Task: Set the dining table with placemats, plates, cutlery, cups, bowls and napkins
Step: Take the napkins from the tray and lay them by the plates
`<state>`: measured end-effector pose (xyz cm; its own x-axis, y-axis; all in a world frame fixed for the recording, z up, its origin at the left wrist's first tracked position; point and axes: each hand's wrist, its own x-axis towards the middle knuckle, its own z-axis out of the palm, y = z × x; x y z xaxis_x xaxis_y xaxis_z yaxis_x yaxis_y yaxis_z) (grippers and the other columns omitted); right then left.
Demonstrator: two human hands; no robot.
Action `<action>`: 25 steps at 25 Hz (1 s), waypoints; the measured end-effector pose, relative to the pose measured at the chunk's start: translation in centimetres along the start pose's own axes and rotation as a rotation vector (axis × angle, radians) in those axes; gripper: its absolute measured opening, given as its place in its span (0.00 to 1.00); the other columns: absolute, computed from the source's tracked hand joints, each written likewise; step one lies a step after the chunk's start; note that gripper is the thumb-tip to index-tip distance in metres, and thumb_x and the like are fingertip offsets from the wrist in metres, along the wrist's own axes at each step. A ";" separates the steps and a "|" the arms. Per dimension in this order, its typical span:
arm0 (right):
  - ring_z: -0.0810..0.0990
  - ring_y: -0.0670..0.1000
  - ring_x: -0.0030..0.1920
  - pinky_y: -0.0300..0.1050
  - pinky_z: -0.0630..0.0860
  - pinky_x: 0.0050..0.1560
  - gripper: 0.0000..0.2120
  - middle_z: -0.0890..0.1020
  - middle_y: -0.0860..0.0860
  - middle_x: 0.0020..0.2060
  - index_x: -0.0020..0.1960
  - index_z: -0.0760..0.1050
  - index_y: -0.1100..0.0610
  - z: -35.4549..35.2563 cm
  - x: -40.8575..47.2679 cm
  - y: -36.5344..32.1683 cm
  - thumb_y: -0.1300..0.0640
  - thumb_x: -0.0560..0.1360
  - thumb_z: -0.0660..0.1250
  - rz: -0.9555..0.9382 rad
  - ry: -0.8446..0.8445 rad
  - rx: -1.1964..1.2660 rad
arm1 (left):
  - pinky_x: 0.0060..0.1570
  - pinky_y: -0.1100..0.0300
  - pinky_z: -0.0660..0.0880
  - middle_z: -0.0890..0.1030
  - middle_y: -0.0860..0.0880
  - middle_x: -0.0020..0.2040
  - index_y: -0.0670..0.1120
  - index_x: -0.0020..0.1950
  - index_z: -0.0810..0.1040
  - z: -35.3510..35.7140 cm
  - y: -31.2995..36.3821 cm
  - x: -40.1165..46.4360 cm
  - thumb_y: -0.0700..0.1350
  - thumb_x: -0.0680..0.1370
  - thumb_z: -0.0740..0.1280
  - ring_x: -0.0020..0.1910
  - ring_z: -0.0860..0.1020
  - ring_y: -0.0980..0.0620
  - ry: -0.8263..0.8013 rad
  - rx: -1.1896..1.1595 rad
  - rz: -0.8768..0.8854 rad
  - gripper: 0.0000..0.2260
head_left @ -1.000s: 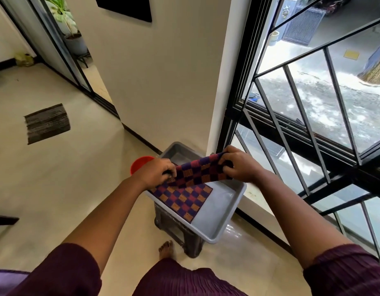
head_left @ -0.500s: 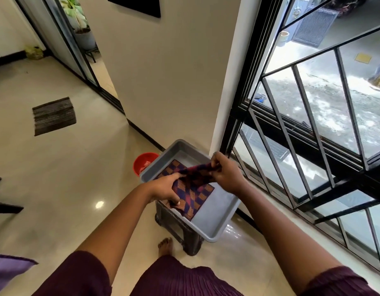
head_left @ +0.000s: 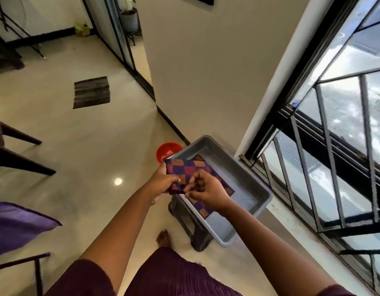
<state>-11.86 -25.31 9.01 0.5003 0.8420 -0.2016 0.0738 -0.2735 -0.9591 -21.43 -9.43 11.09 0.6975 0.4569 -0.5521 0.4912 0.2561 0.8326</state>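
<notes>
Pale polished floor tiles (head_left: pixel 82 146) run from the feet up to a dark striped mat (head_left: pixel 91 92) at ten o'clock, with barred windows (head_left: pixel 325 159) filling the three o'clock side. At the centre, a grey plastic tub (head_left: pixel 252 184) sits raised on a dark stool (head_left: pixel 194 225), probably so its contents can be reached without bending. A red bowl (head_left: pixel 167 151) stands on the floor at the tub's eleven o'clock corner, partly hidden behind it.

Both hands work a folded checked cloth (head_left: pixel 184 170), purple and orange, held just above the tub. The left hand (head_left: pixel 163 182) grips its nine o'clock edge, thumb on top and fingers beneath, which keeps the folded layers from slipping apart. The right hand (head_left: pixel 203 190) pinches the near edge with curled fingers, seemingly squaring the fold or steadying it for carrying. A second checked cloth (head_left: pixel 208 201) of the same pattern lies flat in the tub, beneath the right wrist.

Judging by size and fabric, the held piece is a placemat or napkin being collected for the table. No dining table appears here; only dark chair legs (head_left: pixel 20 165) show at nine o'clock.
</notes>
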 end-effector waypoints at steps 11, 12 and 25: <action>0.82 0.57 0.57 0.58 0.74 0.64 0.21 0.84 0.56 0.56 0.63 0.75 0.58 7.6 13.2 -2.4 0.49 0.74 0.71 0.488 -0.220 0.446 | 0.56 0.49 0.76 0.84 0.47 0.54 0.53 0.63 0.74 -13.5 -4.1 -2.2 0.25 0.72 0.63 0.53 0.81 0.49 0.274 -0.395 0.021 0.28; 0.82 0.57 0.56 0.59 0.74 0.64 0.19 0.84 0.57 0.55 0.61 0.76 0.59 9.2 14.4 -3.1 0.52 0.74 0.71 0.474 -0.244 0.392 | 0.55 0.49 0.76 0.84 0.47 0.53 0.52 0.63 0.75 -14.9 -4.6 -2.5 0.24 0.72 0.63 0.52 0.81 0.49 0.308 -0.421 0.014 0.28; 0.83 0.53 0.47 0.44 0.81 0.40 0.04 0.82 0.54 0.50 0.54 0.74 0.56 33.9 23.9 -8.1 0.57 0.80 0.64 0.141 -0.456 -0.221 | 0.35 0.63 0.76 0.82 0.52 0.47 0.49 0.58 0.75 -31.9 -10.4 -6.7 0.25 0.73 0.59 0.47 0.79 0.53 0.930 -0.577 -0.065 0.23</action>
<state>-29.73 12.82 5.17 0.0961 0.8934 -0.4388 0.2379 -0.4486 -0.8615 -47.85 12.01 7.63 -0.1061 0.8303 -0.5472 0.0252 0.5523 0.8332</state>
